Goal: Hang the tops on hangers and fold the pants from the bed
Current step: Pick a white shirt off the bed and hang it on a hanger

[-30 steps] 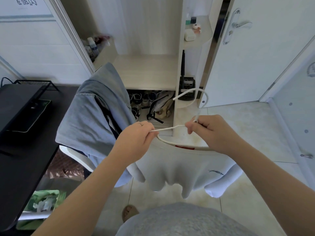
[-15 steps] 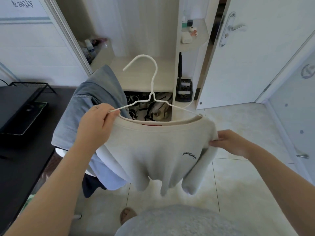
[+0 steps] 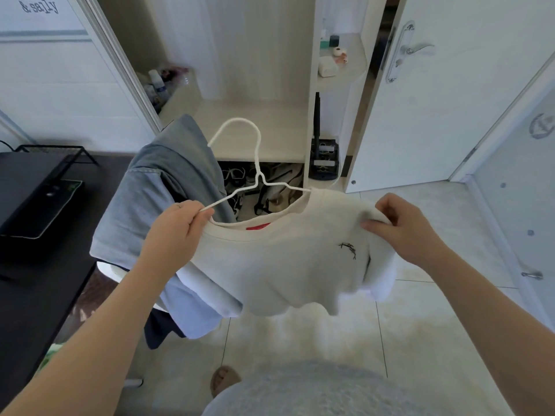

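A cream top [image 3: 279, 265] with a small black chest print and a red neck label hangs in front of me on a white wire hanger [image 3: 255, 163], whose hook points up. My left hand [image 3: 177, 232] grips the hanger's left arm together with the top's left shoulder. My right hand [image 3: 402, 226] pinches the top's right shoulder fabric over the hanger's right end, which is hidden inside the cloth. The top's lower part hangs bunched between my arms.
Grey-blue clothes [image 3: 150, 205] are draped over a white chair [image 3: 111, 270] just behind the top. An open wardrobe [image 3: 255, 130] with shoes and a bag below stands ahead, a white door [image 3: 435, 100] to its right, a black desk [image 3: 36, 235] on the left.
The hanger was turned upright and raised with the top on it. My right hand went from the sleeve edge up onto the right shoulder, and the top now sits further over the hanger.
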Available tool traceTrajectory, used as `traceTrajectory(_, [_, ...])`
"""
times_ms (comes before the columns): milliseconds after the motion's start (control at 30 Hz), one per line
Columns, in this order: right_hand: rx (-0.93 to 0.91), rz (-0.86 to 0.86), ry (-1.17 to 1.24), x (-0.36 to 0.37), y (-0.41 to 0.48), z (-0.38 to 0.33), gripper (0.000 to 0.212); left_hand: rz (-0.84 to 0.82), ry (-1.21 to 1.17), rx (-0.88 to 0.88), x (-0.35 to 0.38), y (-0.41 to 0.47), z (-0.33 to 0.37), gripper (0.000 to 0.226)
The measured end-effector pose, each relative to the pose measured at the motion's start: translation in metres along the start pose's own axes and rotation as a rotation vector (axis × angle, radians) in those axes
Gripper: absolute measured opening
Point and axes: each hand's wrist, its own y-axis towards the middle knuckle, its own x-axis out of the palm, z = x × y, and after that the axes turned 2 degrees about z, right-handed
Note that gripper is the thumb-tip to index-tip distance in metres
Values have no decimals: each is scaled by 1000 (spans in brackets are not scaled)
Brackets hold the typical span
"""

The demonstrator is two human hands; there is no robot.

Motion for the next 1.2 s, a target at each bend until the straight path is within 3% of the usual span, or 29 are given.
traceTrajectory(133, [53,20,-1,-5,-2,-2,39,93,-78,3,-2,-4,10,33])
traceTrajectory(267, [-58,85,-31,-12,-5,-8,37,120,-101,41,-6,-5,19,29])
traceTrajectory(333, [-88,14,6,-15,-6,-16,17,122,-84,57,-6,-4,21,28])
traceTrajectory(433, [-71,-117,28,-20,-6,-21,24,127,-56,83,-5,-1,24,23])
traceTrajectory(667, [72,-371,81,-23,-6,-27,5,120,-4,90,0,2,21,19])
traceTrajectory(767, [-68,-134,-30,-10,-4,-22,25,113,-11,64,2,3,23,18])
traceTrajectory(867, [-173,-7,-160,2,-5,-17,26,172,-46,45,2,5,27,17])
traceTrajectory(1033, [-166,-181,-137,-4,-14,-11,14,229,-77,133,5,9,34,14])
traceTrajectory(1200, [-233,-306,-236,-3,-27,-22,13,153,-58,106,17,34,42,22])
